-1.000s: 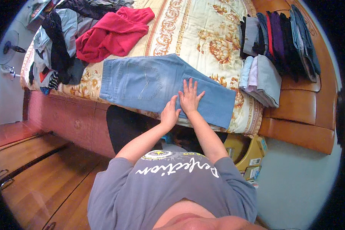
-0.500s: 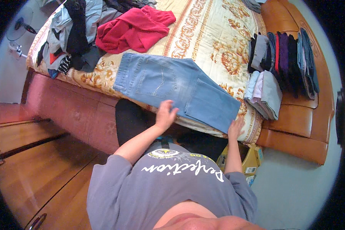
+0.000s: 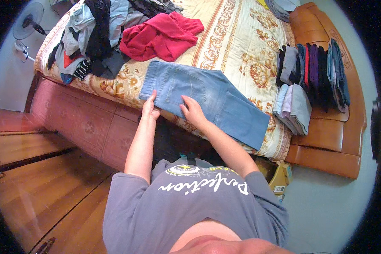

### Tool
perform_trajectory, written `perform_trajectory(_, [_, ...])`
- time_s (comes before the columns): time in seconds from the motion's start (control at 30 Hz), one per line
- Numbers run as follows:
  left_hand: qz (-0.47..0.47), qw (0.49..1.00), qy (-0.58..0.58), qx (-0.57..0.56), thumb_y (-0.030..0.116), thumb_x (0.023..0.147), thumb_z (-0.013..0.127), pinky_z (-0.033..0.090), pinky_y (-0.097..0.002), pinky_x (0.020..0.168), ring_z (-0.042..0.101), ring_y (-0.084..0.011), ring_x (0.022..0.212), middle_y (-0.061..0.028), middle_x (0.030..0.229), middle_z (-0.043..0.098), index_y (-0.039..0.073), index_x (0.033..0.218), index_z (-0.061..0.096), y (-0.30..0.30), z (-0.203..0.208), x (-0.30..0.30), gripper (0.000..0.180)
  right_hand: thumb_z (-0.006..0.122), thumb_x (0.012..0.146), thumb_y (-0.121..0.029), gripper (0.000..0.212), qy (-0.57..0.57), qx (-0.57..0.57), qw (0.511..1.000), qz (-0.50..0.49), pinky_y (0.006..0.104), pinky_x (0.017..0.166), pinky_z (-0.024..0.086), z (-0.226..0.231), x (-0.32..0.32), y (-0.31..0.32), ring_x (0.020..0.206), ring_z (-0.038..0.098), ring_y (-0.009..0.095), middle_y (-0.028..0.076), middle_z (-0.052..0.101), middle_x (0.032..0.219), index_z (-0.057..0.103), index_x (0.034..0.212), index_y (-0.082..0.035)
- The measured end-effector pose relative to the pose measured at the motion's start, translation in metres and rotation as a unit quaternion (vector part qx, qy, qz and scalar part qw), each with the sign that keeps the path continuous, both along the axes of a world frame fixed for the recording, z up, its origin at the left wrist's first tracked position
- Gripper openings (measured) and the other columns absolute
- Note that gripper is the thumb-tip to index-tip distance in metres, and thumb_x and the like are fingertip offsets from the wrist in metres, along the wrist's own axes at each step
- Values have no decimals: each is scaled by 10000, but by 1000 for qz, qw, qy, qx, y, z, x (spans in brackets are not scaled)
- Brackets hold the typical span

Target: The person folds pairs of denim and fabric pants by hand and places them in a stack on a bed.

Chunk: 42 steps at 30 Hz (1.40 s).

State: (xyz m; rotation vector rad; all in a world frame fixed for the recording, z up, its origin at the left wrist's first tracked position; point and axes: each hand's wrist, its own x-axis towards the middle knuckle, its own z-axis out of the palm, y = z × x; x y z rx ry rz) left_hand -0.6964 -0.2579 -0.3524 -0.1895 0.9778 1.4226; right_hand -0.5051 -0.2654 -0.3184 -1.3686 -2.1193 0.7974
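A pair of folded blue jeans [image 3: 207,91] lies along the near edge of the bed, waistband to the left and legs to the right. By the near corner of the waistband is my left hand [image 3: 150,106], turned edge-on, its straightened fingers touching the denim. My right hand [image 3: 193,111] rests over the jeans near the back pocket, fingers apart and slightly bent. Neither hand is seen gripping the cloth. Just beyond the waistband lies a crumpled red garment [image 3: 161,36].
A heap of loose clothes [image 3: 99,38] covers the bed's far left. Folded clothes stand in a row [image 3: 313,72] and a light stack [image 3: 292,108] by the brown headboard [image 3: 330,139]. Wooden drawers [image 3: 59,186] are at lower left, a fan [image 3: 28,20] at upper left.
My right hand has moved left from the leg ends to the pocket area. My left hand has shifted left and farther away to the waistband. The view has shifted slightly.
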Motion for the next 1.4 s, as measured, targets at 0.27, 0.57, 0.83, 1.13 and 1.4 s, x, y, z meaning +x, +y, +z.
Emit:
perform_trajectory(0.27, [-81, 870, 458, 164, 35, 793, 562, 447, -320, 811, 579, -226, 896, -112, 1046, 589, -13, 1147, 500, 0, 55, 33, 363, 565, 790, -497, 720, 51, -316, 947, -10, 299, 698, 484, 89, -64, 84, 871, 568, 179, 134, 595, 1019, 404, 1264, 21])
perform_trajectory(0.57, [-251, 495, 731, 397, -43, 582, 551, 476, -395, 658, 566, -327, 772, -140, 862, 510, 109, 1266, 411, -28, 168, 168, 714, 695, 675, -123, 318, 55, -282, 950, -119, 263, 646, 435, 172, 109, 81, 727, 526, 110, 47, 588, 844, 581, 951, -13])
perform_trajectory(0.83, [-441, 415, 584, 540, -13, 677, 584, 464, -404, 755, 517, -366, 900, -164, 1042, 432, 131, 1338, 275, -69, 115, 282, 744, 659, 724, -69, 419, 289, -322, 862, -264, 320, 794, 443, 110, 304, -7, 870, 568, 179, 65, 593, 985, 513, 1113, -16])
perform_trajectory(1.13, [-267, 576, 732, 247, 155, 781, 592, 411, -390, 824, 490, -309, 983, -207, 1049, 476, -3, 1171, 416, -57, 21, 230, 456, 598, 788, -98, 341, 296, -205, 860, -362, 315, 766, 448, -23, 401, -70, 849, 569, 190, 96, 598, 973, 494, 1099, -4])
perform_trajectory(1.4, [-432, 690, 565, 133, 319, 807, 587, 424, -362, 812, 556, -284, 943, -201, 1030, 567, -49, 1107, 483, -31, 11, 230, 486, 622, 785, -235, 541, -50, -193, 851, -486, 356, 854, 418, -27, 351, -87, 979, 549, 287, 184, 567, 1066, 383, 1194, 25])
